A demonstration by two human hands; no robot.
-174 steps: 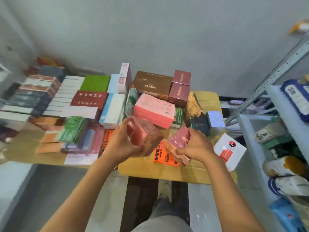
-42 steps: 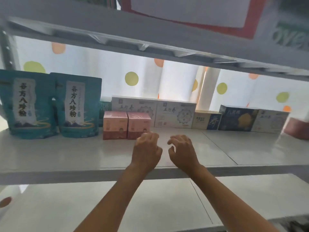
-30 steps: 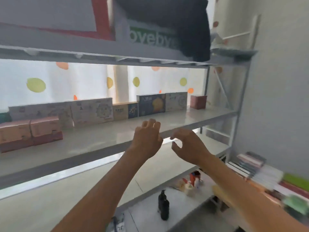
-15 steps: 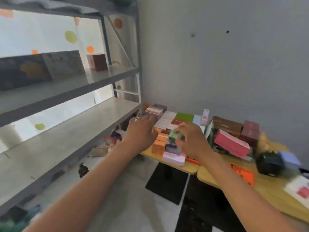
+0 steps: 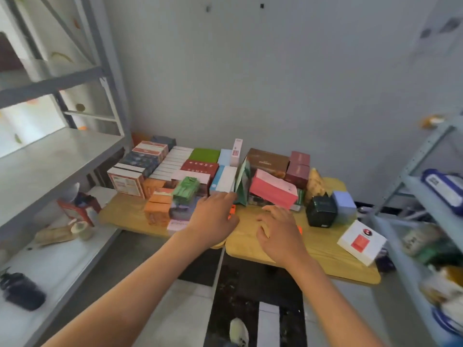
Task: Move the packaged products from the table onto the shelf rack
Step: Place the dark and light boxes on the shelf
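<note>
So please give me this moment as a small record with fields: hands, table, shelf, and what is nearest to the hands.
left hand: open, over the table, holds nothing
right hand: open, fingers spread, holds nothing
table: wooden, many boxes at its far side
nearest things: green pouch standing upright, pink box tilted
shelf rack: at left, grey, near board bare
white box: at the table's right edge

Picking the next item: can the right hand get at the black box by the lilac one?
Probably yes. The right hand hovers open over bare table, and the black box stands just to its right, front face unobstructed.
</note>
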